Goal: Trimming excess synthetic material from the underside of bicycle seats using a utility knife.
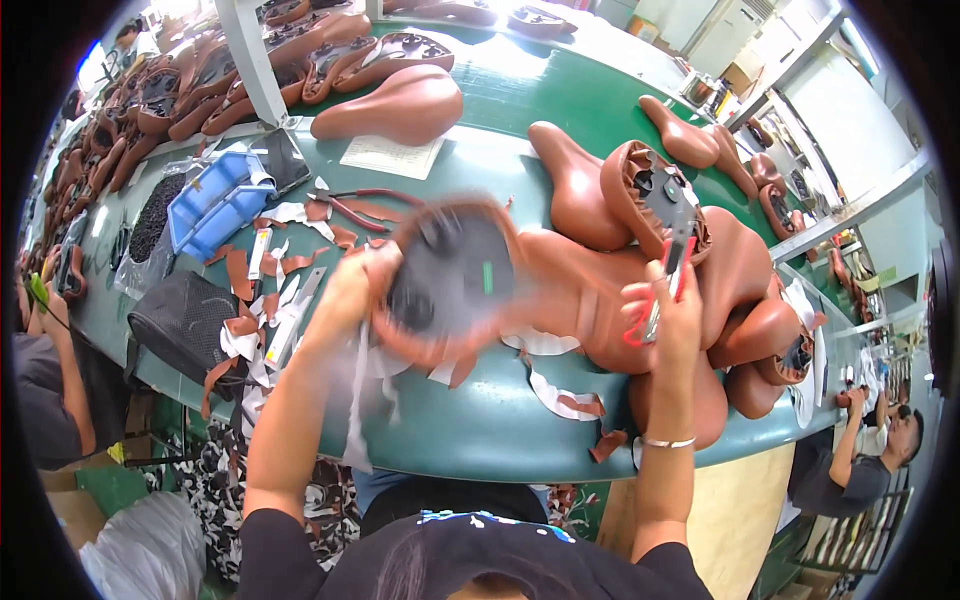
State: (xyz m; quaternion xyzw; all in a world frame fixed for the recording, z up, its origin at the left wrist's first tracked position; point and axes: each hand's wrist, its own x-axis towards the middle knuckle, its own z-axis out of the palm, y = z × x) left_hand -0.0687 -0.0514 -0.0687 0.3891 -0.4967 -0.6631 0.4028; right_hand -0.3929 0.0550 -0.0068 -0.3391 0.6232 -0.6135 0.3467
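Observation:
My left hand (362, 282) is closed on the rim of a brown bicycle saddle (458, 262), smeared by motion, with its black underside facing up. A pale trimming strip (357, 415) dangles below that hand. In my right hand (675, 318) is a red-handled utility knife (680, 245), its tip pointing away from me. The knife stands in front of an upturned saddle (618, 190) on the pile; I cannot tell whether they touch. Brown saddles (740, 265) lie heaped around my right hand.
Red-handled pliers (350, 208), a blue parts bin (215, 205), a black mesh bag (185, 325) and brown and white scraps (565, 398) lie on the green table (440, 430). More saddles (395, 105) are stacked at the back left. Co-workers sit at both sides.

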